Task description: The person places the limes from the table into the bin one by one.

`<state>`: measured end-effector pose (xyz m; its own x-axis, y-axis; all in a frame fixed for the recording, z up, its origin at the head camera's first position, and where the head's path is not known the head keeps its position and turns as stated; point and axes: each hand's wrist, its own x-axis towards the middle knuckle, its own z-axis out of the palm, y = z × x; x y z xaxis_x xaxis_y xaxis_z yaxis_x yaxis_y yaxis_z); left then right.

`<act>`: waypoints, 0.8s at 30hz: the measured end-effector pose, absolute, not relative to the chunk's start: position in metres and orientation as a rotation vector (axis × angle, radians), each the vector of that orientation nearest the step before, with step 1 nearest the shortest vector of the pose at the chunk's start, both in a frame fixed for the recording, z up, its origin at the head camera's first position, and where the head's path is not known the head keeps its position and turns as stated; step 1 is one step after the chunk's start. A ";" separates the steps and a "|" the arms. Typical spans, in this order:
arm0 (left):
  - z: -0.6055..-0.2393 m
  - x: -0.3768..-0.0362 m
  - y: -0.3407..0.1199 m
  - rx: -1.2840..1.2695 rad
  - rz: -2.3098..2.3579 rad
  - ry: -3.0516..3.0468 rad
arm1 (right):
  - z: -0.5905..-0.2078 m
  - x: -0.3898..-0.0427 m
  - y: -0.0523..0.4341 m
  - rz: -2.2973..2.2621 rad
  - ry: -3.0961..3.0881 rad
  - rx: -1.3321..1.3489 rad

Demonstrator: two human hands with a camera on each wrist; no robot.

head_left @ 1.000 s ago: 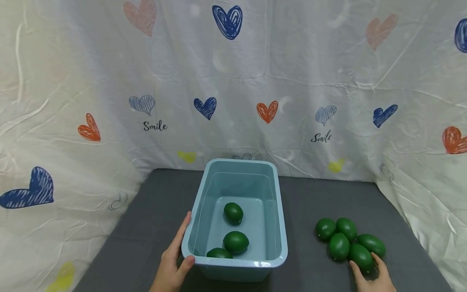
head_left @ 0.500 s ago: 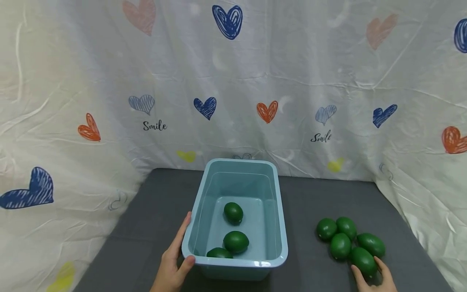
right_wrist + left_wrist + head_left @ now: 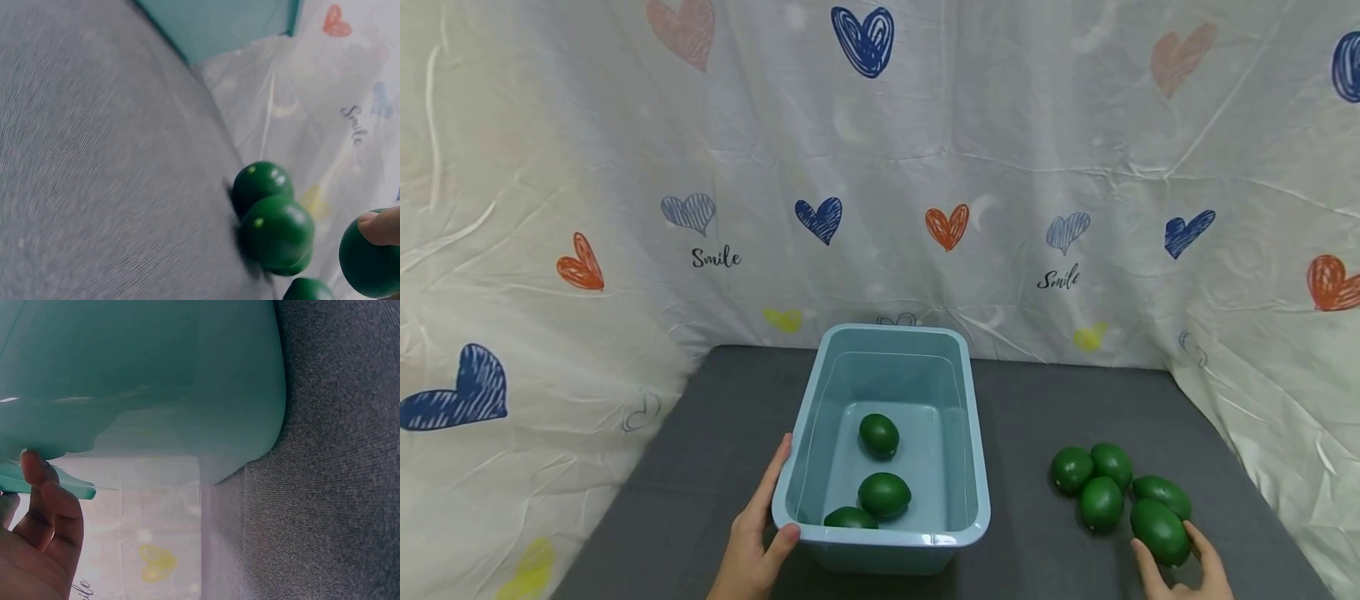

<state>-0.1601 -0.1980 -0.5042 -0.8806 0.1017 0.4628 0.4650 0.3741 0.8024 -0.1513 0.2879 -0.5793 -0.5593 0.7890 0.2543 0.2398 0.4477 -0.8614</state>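
Note:
A light blue plastic tub [image 3: 977,467] stands mid-table with three green limes [image 3: 884,493] inside. My left hand [image 3: 758,533] holds its near left corner, thumb over the rim [image 3: 37,481], fingers along the outer wall. To the right lies a cluster of green limes [image 3: 1101,487]. My right hand [image 3: 1187,571] grips the nearest lime [image 3: 1159,530], fingers curled round it and slightly raised from the pile. In the right wrist view a fingertip [image 3: 380,226] presses that lime [image 3: 369,256], with the other limes [image 3: 275,228] beside it.
A dark grey cloth [image 3: 715,433] covers the table. A white sheet [image 3: 880,167] printed with hearts hangs close behind and along both sides. The tub wall [image 3: 156,381] fills the left wrist view.
My right hand has closed round the nearest lime and drawn it a little right and up from the cluster. The left hand and tub have not moved.

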 end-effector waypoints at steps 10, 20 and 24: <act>-0.507 -0.161 -0.198 -0.514 -1.505 -2.283 | -0.525 -0.132 0.263 1.024 -2.154 -0.865; -0.505 -0.160 -0.198 -0.516 -1.503 -2.288 | -0.521 -0.129 0.242 0.943 -2.126 -0.710; -0.505 -0.160 -0.198 -0.515 -1.510 -2.286 | -0.522 -0.130 0.233 0.928 -2.121 -0.656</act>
